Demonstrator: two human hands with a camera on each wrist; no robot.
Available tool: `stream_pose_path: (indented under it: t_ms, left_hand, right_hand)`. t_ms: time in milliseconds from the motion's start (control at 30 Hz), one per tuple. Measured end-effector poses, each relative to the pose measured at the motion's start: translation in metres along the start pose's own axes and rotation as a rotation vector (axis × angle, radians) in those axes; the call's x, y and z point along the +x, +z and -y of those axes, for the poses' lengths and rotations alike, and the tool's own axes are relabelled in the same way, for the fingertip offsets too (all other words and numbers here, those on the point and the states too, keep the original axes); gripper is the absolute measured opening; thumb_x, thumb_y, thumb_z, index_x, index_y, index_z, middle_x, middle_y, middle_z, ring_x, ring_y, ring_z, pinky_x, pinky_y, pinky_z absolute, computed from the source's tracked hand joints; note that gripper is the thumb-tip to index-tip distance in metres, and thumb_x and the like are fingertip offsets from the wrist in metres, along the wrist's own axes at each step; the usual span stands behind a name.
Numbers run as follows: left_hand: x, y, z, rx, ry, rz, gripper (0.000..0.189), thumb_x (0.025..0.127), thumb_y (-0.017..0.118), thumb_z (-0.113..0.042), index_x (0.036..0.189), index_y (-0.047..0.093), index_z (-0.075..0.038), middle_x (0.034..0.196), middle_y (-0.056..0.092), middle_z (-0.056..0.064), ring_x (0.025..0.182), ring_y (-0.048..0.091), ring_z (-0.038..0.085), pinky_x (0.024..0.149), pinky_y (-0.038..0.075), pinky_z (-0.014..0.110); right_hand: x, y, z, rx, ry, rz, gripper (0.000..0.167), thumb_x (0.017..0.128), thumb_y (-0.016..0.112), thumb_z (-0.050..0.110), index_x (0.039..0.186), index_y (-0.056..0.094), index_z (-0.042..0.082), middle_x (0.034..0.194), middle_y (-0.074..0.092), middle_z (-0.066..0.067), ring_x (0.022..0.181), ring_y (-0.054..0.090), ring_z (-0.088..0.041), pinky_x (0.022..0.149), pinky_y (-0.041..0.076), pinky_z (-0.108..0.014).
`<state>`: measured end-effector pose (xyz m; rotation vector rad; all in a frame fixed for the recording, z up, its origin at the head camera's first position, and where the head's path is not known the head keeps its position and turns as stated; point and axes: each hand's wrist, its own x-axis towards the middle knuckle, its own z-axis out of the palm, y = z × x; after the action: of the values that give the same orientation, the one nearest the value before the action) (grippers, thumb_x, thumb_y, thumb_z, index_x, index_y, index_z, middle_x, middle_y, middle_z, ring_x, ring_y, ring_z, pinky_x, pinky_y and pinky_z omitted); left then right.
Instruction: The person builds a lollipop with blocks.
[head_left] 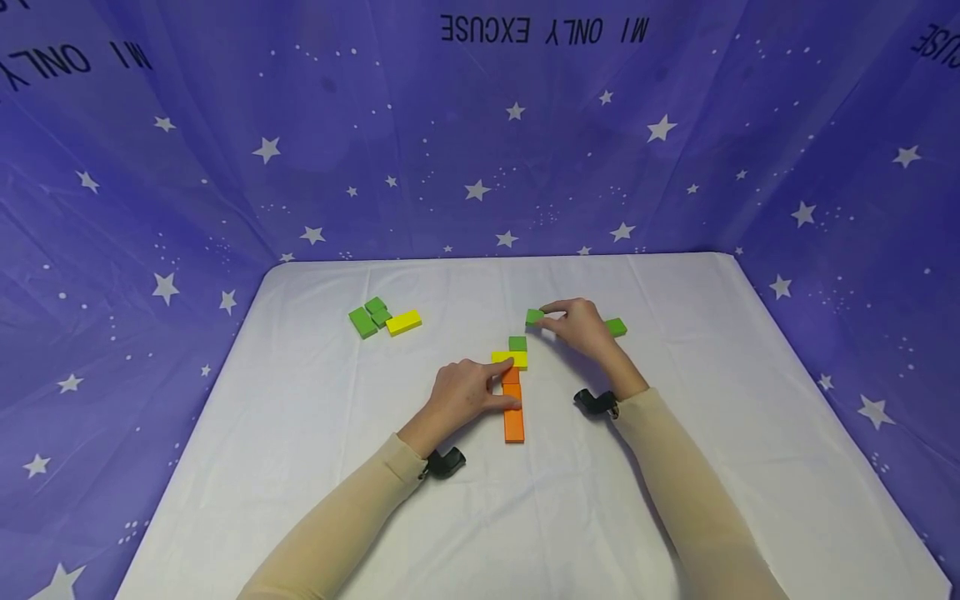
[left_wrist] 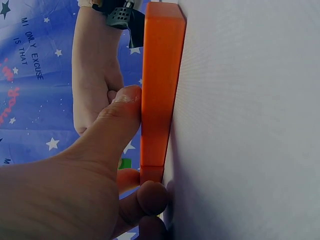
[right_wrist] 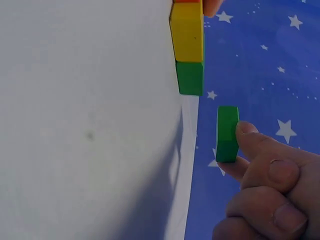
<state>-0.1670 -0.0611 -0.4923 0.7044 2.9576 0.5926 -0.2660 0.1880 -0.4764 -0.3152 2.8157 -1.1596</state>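
In the head view, the left hand (head_left: 461, 392) rests on a row of blocks lying on the table. Its thumb touches the long orange block (head_left: 513, 427) and its index finger reaches the yellow block (head_left: 498, 358). Between these two blocks is a small orange block (head_left: 511, 376). A small green block (head_left: 517, 343) sits against the far side of the yellow one. The right hand (head_left: 583, 327) pinches another small green block (right_wrist: 227, 132) between thumb and finger. In the right wrist view, this block is raised, apart from the row's green end.
At the back left lie several green blocks (head_left: 363, 322) beside a yellow block (head_left: 404, 322). Another green block (head_left: 616, 327) lies behind the right hand, partly covered. White cloth (head_left: 300, 467) covers the table; a purple starry curtain (head_left: 420, 150) surrounds its back and sides.
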Motion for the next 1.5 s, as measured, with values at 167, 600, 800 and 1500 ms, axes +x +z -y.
stream_pose_path:
  t_ms: [167,600,800,1500]
  left_hand:
    - [0.000,0.000,0.000,0.003,-0.003,0.005,0.077,0.081,0.082,-0.069,0.146,0.067,-0.031,0.058,0.046,-0.010,0.051,0.036,0.011,0.051,0.026,0.026]
    - [0.000,0.000,-0.001,0.023,-0.012,0.008,0.078,0.080,0.081,-0.070,0.146,0.066,-0.032,0.057,0.040,-0.009,0.051,0.034,0.011,0.051,0.026,0.027]
    - [0.000,-0.001,-0.001,0.014,-0.010,0.005,0.078,0.080,0.081,-0.070,0.146,0.066,-0.031,0.058,0.043,-0.009,0.051,0.035,0.012,0.051,0.026,0.027]
    - [0.000,0.000,0.000,0.015,0.010,-0.013,0.077,0.080,0.082,-0.069,0.146,0.067,-0.030,0.058,0.043,-0.010,0.051,0.035,0.011,0.051,0.025,0.027]
  right_hand:
    - [0.003,0.008,0.001,0.001,0.015,0.039,0.041,0.097,0.077,0.033,0.128,0.077,0.006,0.068,0.070,-0.010,0.056,0.057,-0.015,0.053,0.043,-0.028]
    - [0.007,0.018,0.006,-0.007,-0.004,0.061,0.042,0.097,0.077,0.036,0.128,0.077,0.007,0.063,0.068,-0.009,0.056,0.058,-0.016,0.055,0.043,-0.029]
    - [0.009,0.020,0.008,-0.021,0.008,0.090,0.041,0.097,0.077,0.035,0.128,0.077,0.008,0.066,0.069,-0.006,0.060,0.060,-0.016,0.058,0.046,-0.028]
    - [0.014,0.026,0.007,-0.078,0.039,0.193,0.042,0.100,0.072,0.034,0.133,0.075,0.009,0.057,0.058,-0.002,0.051,0.050,-0.014,0.055,0.041,-0.028]
